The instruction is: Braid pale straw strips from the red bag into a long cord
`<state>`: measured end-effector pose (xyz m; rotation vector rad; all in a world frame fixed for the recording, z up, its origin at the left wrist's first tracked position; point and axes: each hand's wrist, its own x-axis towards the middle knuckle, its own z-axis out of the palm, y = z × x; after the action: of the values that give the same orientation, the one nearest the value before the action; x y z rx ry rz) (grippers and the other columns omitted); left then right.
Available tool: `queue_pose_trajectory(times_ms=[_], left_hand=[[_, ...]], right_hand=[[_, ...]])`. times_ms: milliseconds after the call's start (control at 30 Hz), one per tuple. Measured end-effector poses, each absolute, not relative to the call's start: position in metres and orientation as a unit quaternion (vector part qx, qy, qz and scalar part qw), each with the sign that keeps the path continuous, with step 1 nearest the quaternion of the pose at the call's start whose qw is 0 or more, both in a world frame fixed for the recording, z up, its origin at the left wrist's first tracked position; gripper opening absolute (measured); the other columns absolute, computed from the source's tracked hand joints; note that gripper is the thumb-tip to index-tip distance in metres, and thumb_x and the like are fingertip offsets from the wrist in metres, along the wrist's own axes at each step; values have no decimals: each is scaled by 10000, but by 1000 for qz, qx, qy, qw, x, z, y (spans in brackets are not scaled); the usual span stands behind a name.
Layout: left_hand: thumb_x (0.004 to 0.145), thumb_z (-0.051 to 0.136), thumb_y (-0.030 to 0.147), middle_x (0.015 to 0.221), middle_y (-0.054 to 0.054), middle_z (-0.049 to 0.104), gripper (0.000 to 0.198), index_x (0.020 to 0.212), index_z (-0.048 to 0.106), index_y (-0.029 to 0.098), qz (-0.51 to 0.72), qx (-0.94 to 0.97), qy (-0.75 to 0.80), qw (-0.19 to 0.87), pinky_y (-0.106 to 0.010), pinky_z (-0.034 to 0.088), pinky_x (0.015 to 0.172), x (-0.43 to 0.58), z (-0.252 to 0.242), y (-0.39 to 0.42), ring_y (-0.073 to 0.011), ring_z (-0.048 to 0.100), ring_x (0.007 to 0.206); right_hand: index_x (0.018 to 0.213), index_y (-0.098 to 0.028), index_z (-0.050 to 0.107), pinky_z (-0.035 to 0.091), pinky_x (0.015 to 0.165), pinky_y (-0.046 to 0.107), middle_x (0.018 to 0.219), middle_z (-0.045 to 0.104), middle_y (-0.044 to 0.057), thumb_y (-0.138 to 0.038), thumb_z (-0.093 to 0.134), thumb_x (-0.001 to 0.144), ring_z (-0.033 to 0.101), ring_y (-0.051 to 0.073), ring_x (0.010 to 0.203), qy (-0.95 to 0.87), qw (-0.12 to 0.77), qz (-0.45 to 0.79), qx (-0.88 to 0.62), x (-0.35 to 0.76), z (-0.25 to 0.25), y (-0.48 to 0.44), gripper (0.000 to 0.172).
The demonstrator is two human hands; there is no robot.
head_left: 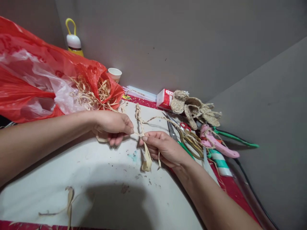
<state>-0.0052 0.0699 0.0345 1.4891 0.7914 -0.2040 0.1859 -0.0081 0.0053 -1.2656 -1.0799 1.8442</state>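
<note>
A braid of dry straw-coloured husk (137, 113) lies on the white board (100, 175), its lower end running down to my fingers. My left hand (114, 126) pinches a thin husk strip (136, 133), which stretches across to the braid's end. On the other side, my right hand (159, 145) grips the braid's end between thumb and fingers. A wide loose husk strip (146, 159) hangs below the right fingertips, with a narrower one beside it. The exact crossing of the strips is partly hidden by the fingers.
At left a red plastic bag (83, 64) spills husk strips (88, 95). A white cup (115, 74) and a yellow bottle (74, 43) stand behind. To the right lie scissors (192, 143), a pink glue gun (218, 143), a red-and-white box (164, 99) and coiled braided pieces (192, 107).
</note>
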Motion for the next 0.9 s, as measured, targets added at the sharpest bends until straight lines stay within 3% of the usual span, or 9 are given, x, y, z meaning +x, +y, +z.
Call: queue_pose_trajectory(times_ms=[133, 267, 333, 400, 467, 567, 633, 733, 900], left_hand=[[799, 479, 314, 458, -27, 547, 286, 543, 448, 189, -78, 740, 417, 521, -225, 304, 380, -17, 50, 87, -126, 463, 361], [730, 513, 235, 520, -27, 538, 165, 582, 550, 171, 41, 838, 511, 188, -241, 343, 510, -19, 66, 85, -135, 495, 490], [732, 504, 217, 580, -34, 554, 130, 659, 594, 157, 152, 840, 514, 88, -248, 361, 582, -14, 70, 74, -148, 519, 583], [779, 450, 217, 655, -36, 584, 176, 787, 612, 148, 265, 830, 475, 121, -251, 379, 626, -6, 67, 58, -148, 531, 641], [808, 418, 225, 723, -34, 609, 205, 878, 594, 145, 313, 817, 415, 249, -241, 393, 633, 4, 55, 43, -135, 537, 665], [804, 427, 252, 677, -20, 595, 165, 806, 551, 144, 235, 731, 402, 500, -217, 390, 556, 20, 29, 28, -110, 520, 581], [815, 373, 252, 579, 11, 537, 204, 704, 513, 154, 167, 649, 389, 632, -203, 320, 449, 26, 15, 25, -78, 422, 436], [767, 396, 193, 457, 62, 393, 190, 615, 501, 149, 182, 615, 385, 663, -197, 205, 402, 27, 8, 25, -52, 259, 376], [760, 424, 189, 507, 40, 465, 216, 661, 605, 122, 157, 694, 354, 607, -197, 262, 464, 20, 7, 35, -65, 328, 455]], right_hand=[[693, -110, 622, 107, 350, 174, 371, 286, -119, -323, 665, 742, 142, 21, 355, -409, 308, 720, -469, 190, 3, -5, 223], [701, -106, 624, 105, 351, 179, 376, 295, -114, -330, 664, 752, 157, 22, 355, -407, 300, 728, -463, 191, 2, -5, 233], [703, -104, 624, 105, 351, 178, 380, 297, -113, -325, 662, 758, 162, 22, 356, -407, 300, 730, -460, 191, 2, -5, 231], [704, -106, 622, 103, 349, 174, 383, 289, -115, -319, 660, 763, 153, 21, 358, -407, 303, 731, -457, 192, 3, -5, 225], [703, -113, 616, 101, 346, 170, 382, 274, -119, -318, 662, 762, 135, 20, 358, -407, 310, 731, -451, 192, 5, -5, 218], [684, -127, 599, 95, 344, 165, 385, 263, -123, -321, 676, 746, 116, 20, 362, -408, 317, 733, -442, 193, 6, -5, 217], [663, -134, 584, 88, 344, 167, 386, 263, -123, -321, 695, 725, 113, 21, 365, -410, 317, 734, -439, 192, 6, -5, 226], [651, -139, 573, 87, 346, 175, 386, 256, -123, -345, 704, 711, 118, 26, 368, -418, 310, 731, -440, 192, 5, -4, 252], [680, -140, 588, 102, 349, 191, 390, 264, -121, -381, 687, 717, 140, 34, 363, -453, 272, 707, -470, 193, 3, -4, 264]])
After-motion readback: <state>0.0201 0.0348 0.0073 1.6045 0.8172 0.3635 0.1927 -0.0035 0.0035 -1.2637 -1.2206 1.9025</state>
